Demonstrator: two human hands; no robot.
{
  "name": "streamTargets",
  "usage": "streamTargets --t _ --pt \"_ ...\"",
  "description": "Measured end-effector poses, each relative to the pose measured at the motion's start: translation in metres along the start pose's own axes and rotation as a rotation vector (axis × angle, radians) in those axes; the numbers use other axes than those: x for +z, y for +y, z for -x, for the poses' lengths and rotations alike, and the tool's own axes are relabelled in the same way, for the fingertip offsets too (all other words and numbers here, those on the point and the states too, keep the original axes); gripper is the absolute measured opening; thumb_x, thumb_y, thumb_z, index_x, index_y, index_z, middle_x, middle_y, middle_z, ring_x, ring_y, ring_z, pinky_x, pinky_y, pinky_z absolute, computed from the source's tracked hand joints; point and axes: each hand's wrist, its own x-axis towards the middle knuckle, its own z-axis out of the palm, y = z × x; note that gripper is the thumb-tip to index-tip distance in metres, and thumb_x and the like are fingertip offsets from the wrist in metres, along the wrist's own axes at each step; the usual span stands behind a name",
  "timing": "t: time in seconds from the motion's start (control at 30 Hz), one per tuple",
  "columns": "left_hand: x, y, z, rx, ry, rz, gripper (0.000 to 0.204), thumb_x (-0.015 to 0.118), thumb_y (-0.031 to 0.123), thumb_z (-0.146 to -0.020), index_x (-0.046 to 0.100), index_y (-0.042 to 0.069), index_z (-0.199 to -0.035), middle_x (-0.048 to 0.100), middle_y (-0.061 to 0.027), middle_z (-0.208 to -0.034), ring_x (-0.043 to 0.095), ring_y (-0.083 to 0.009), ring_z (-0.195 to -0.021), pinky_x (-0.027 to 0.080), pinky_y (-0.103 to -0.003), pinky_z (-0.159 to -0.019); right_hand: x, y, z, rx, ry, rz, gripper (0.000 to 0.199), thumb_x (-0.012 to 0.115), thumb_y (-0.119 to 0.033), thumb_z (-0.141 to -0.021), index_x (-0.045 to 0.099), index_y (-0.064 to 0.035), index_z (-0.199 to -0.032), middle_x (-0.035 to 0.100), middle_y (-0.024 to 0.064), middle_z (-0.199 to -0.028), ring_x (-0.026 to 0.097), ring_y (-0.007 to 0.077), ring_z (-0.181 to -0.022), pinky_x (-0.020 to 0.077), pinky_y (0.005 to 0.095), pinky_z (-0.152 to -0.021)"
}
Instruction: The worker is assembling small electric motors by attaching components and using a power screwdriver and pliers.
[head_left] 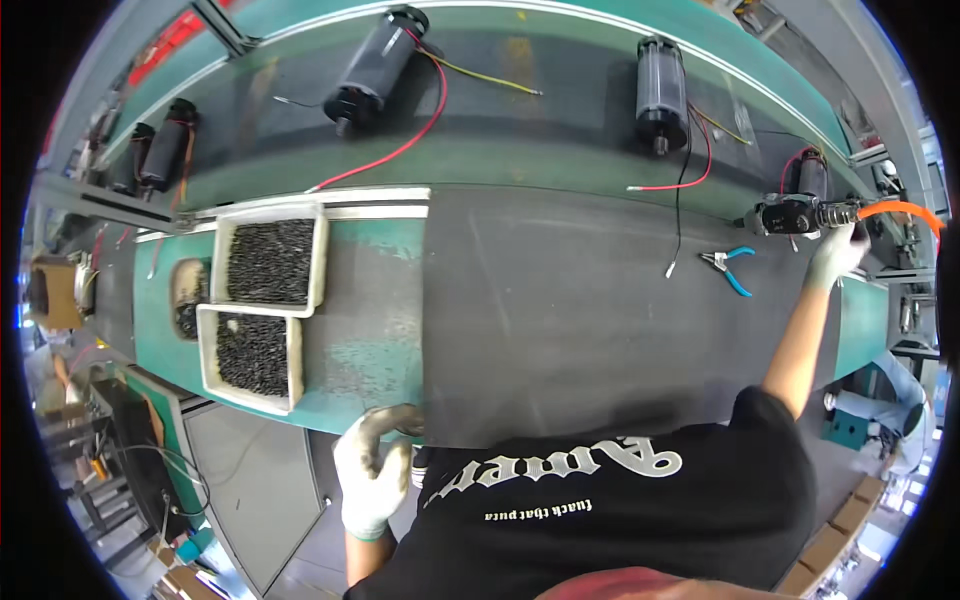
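My left hand, in a white glove with greyish fingertips, is at the table's front edge. Its fingers are curved, with thumb and forefinger apart and nothing between them. Far off to the right, my gloved right hand is closed at the hose end of a black air-powered tool; its fingers are partly hidden. An orange air hose runs from this tool to the right. Near the tool, blue-handled pliers lie on the black mat with their handles spread.
Two white bins of small dark parts stand at left, beside a smaller tray. Along the back strip lie black cylindrical motors with red, yellow and black leads. A metal frame post juts in at left.
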Motion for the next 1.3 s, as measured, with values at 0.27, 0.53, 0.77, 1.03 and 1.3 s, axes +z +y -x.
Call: streamTargets --t 0.27,0.53,0.77,1.03,1.3 --pt "0.017 -0.016 -0.05 0.37 -0.386 -0.066 0.027 0.06 0.004 -0.073 0.065 0.001 -0.099 0.067 -0.0136 -0.09 0.065 -0.0267 -0.075 0.051 -0.035 -0.072 0.167 -0.195 0.172 -0.527 -0.488 0.684 0.064 0.055 -0.046 -0.086 0.048 -0.0033 -0.133 0.048 0.0293 -0.132 0.044 0.0451 -0.124 0.0344 0.0459 -0.105" --pt "-0.054 -0.038 -0.018 0.198 0.073 -0.177 0.016 0.06 0.005 -0.08 0.065 0.001 -0.095 0.066 -0.013 -0.087 0.064 -0.0236 -0.075 0.051 -0.034 -0.069 0.279 -0.156 0.132 -0.482 -1.007 0.953 0.071 0.049 -0.055 -0.084 0.052 -0.0024 -0.131 0.051 0.0275 -0.131 0.047 0.0428 -0.124 0.0356 0.0421 -0.106" --pt "-0.14 -0.121 -0.164 0.194 0.381 -0.748 0.03 0.061 0.024 -0.087 0.064 0.003 -0.109 0.064 -0.0213 -0.108 0.061 -0.0362 -0.104 0.048 -0.041 -0.09 0.249 -0.197 0.168 -0.529 -1.13 1.021 0.065 0.057 -0.05 -0.081 0.052 -0.0108 -0.132 0.059 0.0265 -0.122 0.056 0.0386 -0.116 0.0412 0.0418 -0.098" --pt "-0.141 -0.133 -0.216 0.192 0.131 -1.073 0.042 0.059 0.029 -0.088 0.059 0.003 -0.122 0.057 -0.0207 -0.126 0.052 -0.0356 -0.12 0.042 -0.04 -0.101 0.049 -0.255 0.307 -0.524 -1.008 0.74 0.084 0.062 -0.053 -0.077 0.035 -0.0146 -0.146 0.065 0.0277 -0.094 0.064 0.042 -0.089 0.0507 0.0469 -0.08" --pt "-0.182 -0.163 -0.228 0.321 -0.025 -1.211 0.043 0.062 0.014 -0.087 0.054 -0.001 -0.126 0.058 -0.0231 -0.124 0.055 -0.0351 -0.117 0.043 -0.04 -0.1 -0.044 -0.249 0.288 -0.307 -1.157 0.229 0.064 0.061 -0.036 -0.085 0.042 -0.004 -0.138 0.062 0.0248 -0.102 0.064 0.0334 -0.094 0.0499 0.0391 -0.087"
